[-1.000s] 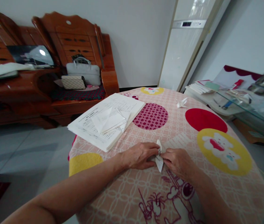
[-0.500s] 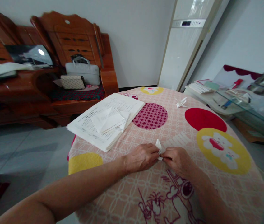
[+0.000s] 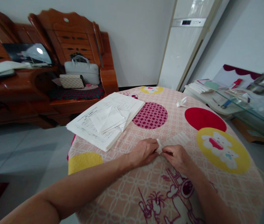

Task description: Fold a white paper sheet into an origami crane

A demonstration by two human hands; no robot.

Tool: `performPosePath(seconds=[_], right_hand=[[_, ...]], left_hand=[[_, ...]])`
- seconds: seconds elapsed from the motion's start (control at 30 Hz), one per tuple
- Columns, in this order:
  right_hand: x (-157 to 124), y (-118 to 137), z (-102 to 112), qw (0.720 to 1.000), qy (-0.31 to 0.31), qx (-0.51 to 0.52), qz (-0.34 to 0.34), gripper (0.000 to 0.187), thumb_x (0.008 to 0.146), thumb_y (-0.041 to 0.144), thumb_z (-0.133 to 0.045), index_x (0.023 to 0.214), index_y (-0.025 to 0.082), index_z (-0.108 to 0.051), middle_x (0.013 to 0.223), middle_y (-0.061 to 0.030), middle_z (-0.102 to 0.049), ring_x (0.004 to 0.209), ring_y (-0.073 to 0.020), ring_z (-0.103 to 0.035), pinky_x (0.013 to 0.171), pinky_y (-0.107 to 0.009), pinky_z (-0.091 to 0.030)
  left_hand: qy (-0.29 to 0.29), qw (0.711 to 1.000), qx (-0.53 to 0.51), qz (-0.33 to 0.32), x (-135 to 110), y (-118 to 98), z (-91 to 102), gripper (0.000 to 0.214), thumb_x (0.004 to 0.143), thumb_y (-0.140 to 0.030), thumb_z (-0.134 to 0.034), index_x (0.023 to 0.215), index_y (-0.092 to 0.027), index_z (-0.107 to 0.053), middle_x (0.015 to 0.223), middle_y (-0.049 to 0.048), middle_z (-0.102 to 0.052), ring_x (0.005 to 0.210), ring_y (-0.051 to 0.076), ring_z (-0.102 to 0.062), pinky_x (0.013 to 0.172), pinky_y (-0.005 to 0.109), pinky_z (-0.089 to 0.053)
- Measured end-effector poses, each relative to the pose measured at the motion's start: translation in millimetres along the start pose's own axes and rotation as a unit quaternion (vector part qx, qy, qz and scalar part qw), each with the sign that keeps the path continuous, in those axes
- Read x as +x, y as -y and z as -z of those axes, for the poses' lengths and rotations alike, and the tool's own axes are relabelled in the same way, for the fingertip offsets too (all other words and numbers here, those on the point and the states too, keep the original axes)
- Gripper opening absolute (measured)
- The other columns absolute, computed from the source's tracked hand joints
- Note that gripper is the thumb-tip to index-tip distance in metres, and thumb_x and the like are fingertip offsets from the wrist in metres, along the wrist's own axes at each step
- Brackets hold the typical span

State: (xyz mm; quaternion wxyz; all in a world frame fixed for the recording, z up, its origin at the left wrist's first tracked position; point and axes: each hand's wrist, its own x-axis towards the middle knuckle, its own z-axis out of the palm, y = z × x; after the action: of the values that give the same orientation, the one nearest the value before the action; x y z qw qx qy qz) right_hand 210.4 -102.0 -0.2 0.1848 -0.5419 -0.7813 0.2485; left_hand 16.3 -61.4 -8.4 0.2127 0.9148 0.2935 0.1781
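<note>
A small piece of folded white paper (image 3: 159,146) is pinched between my two hands, just above the tablecloth. My left hand (image 3: 144,152) grips its left side, fingers closed and thumb partly hidden. On the other side, the thumb and forefinger of my right hand (image 3: 175,156) press together on the paper's edge. Beyond them, a folded paper crane (image 3: 181,102) sits near the table's far right. Folded white sheets (image 3: 108,119) lie on a stack of printed paper (image 3: 94,137) at the left.
The round table has a pink patterned tablecloth (image 3: 122,196). Behind it stand a carved wooden sofa (image 3: 76,40) with a grey handbag (image 3: 81,71) and a tall white cabinet unit (image 3: 178,46). A glass-topped side table (image 3: 250,112) with clutter stands close on the right.
The folded paper has turned slightly between my fingers and now shows as a narrower strip. Both hands have shifted a little; my left wrist has moved slightly upward.
</note>
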Motion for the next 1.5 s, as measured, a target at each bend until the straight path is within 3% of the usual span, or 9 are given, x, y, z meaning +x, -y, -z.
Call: performPosePath(seconds=[0.2,0.4,0.53,0.67,0.77,0.87,1.13,1.33,1.5], right_hand=[[3,1,-4,0.998,-0.035,0.022,-0.036,0.02,0.081,0.022,-0.053,0.063,0.017,-0.056,0.057,0.0018,-0.052,0.055,-0.012,-0.046,0.052,-0.023,-0.029],[5,3,-6,0.997,-0.037,0.02,-0.068,0.02,0.081,0.022,-0.052,0.062,0.018,-0.055,0.056,0.0011,-0.053,0.055,-0.0126,-0.048,0.052,-0.023,-0.03],[6,6,-7,0.996,-0.044,-0.003,-0.079,0.018,0.08,0.022,-0.053,0.063,0.018,-0.056,0.059,-0.0006,-0.057,0.058,-0.0142,-0.053,0.055,-0.024,-0.032],[7,4,-8,0.995,-0.058,-0.001,-0.075,0.017,0.079,0.021,-0.054,0.063,0.018,-0.056,0.059,-0.0004,-0.058,0.058,-0.0141,-0.054,0.056,-0.024,-0.033],[6,0,-9,0.995,-0.06,0.033,-0.065,0.021,0.079,0.022,-0.054,0.058,0.019,-0.053,0.055,0.0013,-0.055,0.054,-0.0128,-0.05,0.051,-0.023,-0.031],[4,-3,-8,0.993,-0.046,0.091,-0.061,0.024,0.08,0.023,-0.054,0.057,0.019,-0.05,0.052,0.0027,-0.051,0.051,-0.0119,-0.047,0.049,-0.022,-0.031],[3,-2,-5,0.987,-0.023,0.143,-0.071,0.025,0.079,0.024,-0.054,0.055,0.018,-0.05,0.051,0.0035,-0.048,0.049,-0.0105,-0.043,0.048,-0.022,-0.03],[3,-4,-7,0.987,-0.027,0.141,-0.074,0.025,0.079,0.024,-0.054,0.055,0.018,-0.05,0.05,0.0033,-0.048,0.049,-0.0101,-0.042,0.047,-0.022,-0.029],[3,-4,-8,0.988,-0.03,0.131,-0.075,0.028,0.078,0.025,-0.053,0.052,0.018,-0.046,0.049,0.0033,-0.046,0.048,-0.0096,-0.04,0.046,-0.022,-0.027]], left_hand=[[0.01,0.993,-0.111,0.03,6,11,8.5,0.01,0.084,-0.018,-0.059,0.088,-0.017,-0.068,0.103,0.0038,-0.065,0.094,0.016,-0.06,0.084,0.025,-0.046],[-0.021,0.991,-0.105,0.081,12,13,4.1,0.012,0.078,-0.018,-0.064,0.067,-0.014,-0.062,0.091,0.0028,-0.064,0.078,0.013,-0.059,0.071,0.023,-0.045],[-0.023,0.992,-0.074,0.097,15,13,2.4,0.014,0.077,-0.019,-0.065,0.065,-0.014,-0.059,0.081,0.0014,-0.061,0.073,0.013,-0.057,0.067,0.023,-0.042],[-0.012,0.993,-0.081,0.089,15,14,4.9,0.016,0.078,-0.02,-0.065,0.064,-0.014,-0.059,0.08,0.0011,-0.059,0.071,0.012,-0.056,0.065,0.023,-0.041],[0.003,0.992,-0.116,0.053,12,13,7.1,0.008,0.075,-0.02,-0.069,0.077,-0.014,-0.065,0.088,0.002,-0.061,0.078,0.014,-0.058,0.069,0.023,-0.044],[0.006,0.993,-0.11,0.038,9,10,6.9,0.014,0.072,-0.019,-0.071,0.085,-0.015,-0.066,0.095,0.0035,-0.062,0.085,0.016,-0.059,0.073,0.024,-0.045],[0.006,0.995,-0.092,0.038,4,4,3.6,0.002,0.08,-0.015,-0.064,0.081,-0.014,-0.064,0.097,0.0052,-0.061,0.086,0.015,-0.059,0.076,0.023,-0.047],[-0.014,0.998,-0.067,0.016,0,3,1.3,0.008,0.083,-0.015,-0.062,0.076,-0.014,-0.058,0.098,0.0066,-0.061,0.089,0.016,-0.058,0.078,0.024,-0.048],[-0.005,0.998,-0.052,0.038,3,1,-2.1,0.005,0.084,-0.014,-0.058,0.079,-0.014,-0.06,0.1,0.0071,-0.061,0.093,0.017,-0.058,0.083,0.025,-0.048]])
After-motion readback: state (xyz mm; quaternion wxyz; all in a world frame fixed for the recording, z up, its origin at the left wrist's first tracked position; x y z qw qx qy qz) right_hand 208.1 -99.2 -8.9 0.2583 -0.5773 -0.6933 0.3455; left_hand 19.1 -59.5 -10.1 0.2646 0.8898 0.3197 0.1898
